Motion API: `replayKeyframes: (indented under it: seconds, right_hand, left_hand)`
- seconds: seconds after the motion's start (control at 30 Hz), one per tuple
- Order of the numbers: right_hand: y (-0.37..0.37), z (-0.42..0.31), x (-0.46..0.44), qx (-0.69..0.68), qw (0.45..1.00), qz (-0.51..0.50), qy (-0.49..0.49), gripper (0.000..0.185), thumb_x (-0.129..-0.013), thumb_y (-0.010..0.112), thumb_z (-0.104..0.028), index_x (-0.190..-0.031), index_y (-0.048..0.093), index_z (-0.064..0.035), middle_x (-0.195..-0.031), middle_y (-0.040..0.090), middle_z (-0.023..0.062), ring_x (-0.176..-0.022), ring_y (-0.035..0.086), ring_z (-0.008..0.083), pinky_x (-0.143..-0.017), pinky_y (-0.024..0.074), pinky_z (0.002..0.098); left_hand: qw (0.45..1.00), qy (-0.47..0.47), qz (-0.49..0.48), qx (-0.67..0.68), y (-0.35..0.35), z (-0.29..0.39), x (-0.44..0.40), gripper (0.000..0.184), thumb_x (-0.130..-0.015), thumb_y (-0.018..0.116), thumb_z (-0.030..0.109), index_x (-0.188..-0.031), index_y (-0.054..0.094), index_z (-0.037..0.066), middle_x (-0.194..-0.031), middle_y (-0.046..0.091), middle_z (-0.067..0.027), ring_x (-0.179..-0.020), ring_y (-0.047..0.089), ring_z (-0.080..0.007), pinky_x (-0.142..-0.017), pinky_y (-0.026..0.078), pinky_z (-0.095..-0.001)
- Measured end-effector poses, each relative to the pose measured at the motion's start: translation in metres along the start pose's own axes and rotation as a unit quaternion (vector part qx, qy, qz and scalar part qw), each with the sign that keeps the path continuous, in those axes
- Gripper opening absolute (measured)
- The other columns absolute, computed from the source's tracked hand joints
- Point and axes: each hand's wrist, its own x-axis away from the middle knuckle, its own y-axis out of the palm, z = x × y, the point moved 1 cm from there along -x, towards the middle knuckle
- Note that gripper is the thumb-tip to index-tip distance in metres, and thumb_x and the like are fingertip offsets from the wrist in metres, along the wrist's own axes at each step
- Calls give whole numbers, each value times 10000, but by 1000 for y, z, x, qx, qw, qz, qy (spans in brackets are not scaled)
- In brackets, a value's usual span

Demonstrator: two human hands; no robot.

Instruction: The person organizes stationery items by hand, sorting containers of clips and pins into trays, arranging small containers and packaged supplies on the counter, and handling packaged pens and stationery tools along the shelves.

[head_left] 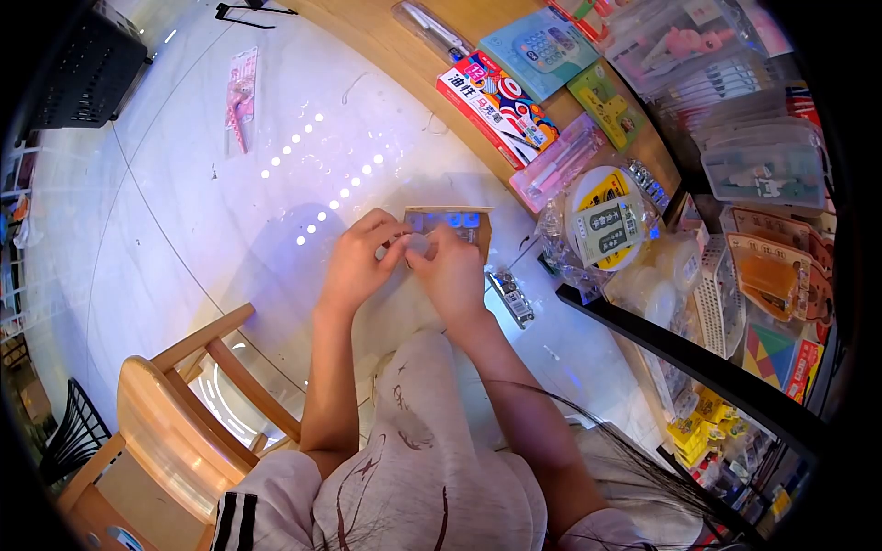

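My left hand (362, 262) and my right hand (452, 277) meet in front of me, both with fingers closed in a pinch. Between the fingertips is a small whitish, translucent piece (418, 244); its kind is too small to make out. Just beyond my hands stands an open cardboard box (488, 237) with several small blue-topped items (464, 219) in it, partly hidden by my fingers. A silvery packet with a printed label (512, 298) lies on the floor, right of my right wrist.
A wooden chair (175, 436) is at my left. On the wooden shelf (372, 28) lie a marker box (496, 108), a blue package (539, 52) and a pink pen pack (558, 163). A black rail (680, 363) crosses the right side. A pink packet (242, 96) lies farther off.
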Motion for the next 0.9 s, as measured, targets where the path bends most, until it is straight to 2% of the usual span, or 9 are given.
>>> replayKeyframes:
  seconds: [0.07,0.17,0.27,0.37,0.47,0.57,0.67,0.77,0.9]
  right_hand:
    - [-7,-3,-1,14,999,22,41,344,-686,736,-298,-721,512,-40,-615,602,139,-556,608,318,-521,489,396]
    - [3,7,-2,63,996,50,32,401,-692,715,-405,-678,528,-50,-528,577,118,-483,588,321,-485,486,388]
    - [10,5,-1,98,994,32,47,373,-754,662,-399,-695,539,-52,-524,575,126,-490,590,321,-482,485,392]
    - [10,2,0,153,987,13,34,317,-824,596,-361,-737,544,-60,-572,588,123,-507,591,328,-493,488,413]
    - [-10,4,-2,128,988,58,63,179,-837,584,-231,-836,562,-54,-761,609,143,-623,612,333,-569,502,426]
    - [-16,17,-7,47,996,57,-49,221,-768,638,-135,-953,558,-45,-947,569,152,-775,609,333,-654,504,424]
    - [-13,15,-10,69,994,-84,-20,355,-699,665,-60,-1031,542,-44,-1014,542,155,-855,589,340,-705,498,419]
    - [-4,23,-14,60,995,-83,-20,369,-681,682,-74,-1012,523,-41,-980,554,144,-849,589,340,-700,497,425]
    - [-7,22,-11,-27,999,-9,-26,364,-661,696,-47,-959,488,-37,-954,554,141,-822,587,347,-706,474,420]
  left_hand:
    - [999,-21,2,27,-1,3,0,161,-773,599,5,-929,636,16,-834,586,-68,-739,581,-186,-623,467,-276]
    - [1000,-6,-20,23,3,-4,3,237,-739,582,-26,-969,623,14,-846,581,-79,-730,575,-191,-638,465,-272]
    - [998,-3,-30,62,3,-4,4,324,-682,572,-39,-998,608,21,-883,556,-76,-756,555,-200,-668,459,-276]
    - [998,-6,-27,61,1,0,5,387,-633,566,-37,-1009,600,45,-893,515,-65,-780,529,-200,-705,452,-286]
    - [999,14,-12,28,1,1,5,338,-603,591,-14,-931,620,61,-855,504,-78,-746,551,-231,-683,466,-321]
    - [998,69,-7,3,1,-1,5,252,-598,592,-11,-835,644,56,-811,501,-72,-713,536,-228,-648,457,-322]
    - [996,82,16,-29,8,-3,5,178,-594,594,-7,-748,656,59,-766,499,-65,-683,520,-225,-614,447,-321]
    - [996,75,30,-37,7,-2,5,162,-600,596,-9,-730,661,63,-729,495,-61,-661,516,-227,-599,443,-328]
    - [992,86,58,-65,4,-3,2,164,-625,597,-6,-765,656,56,-730,507,-67,-647,524,-238,-588,445,-327]
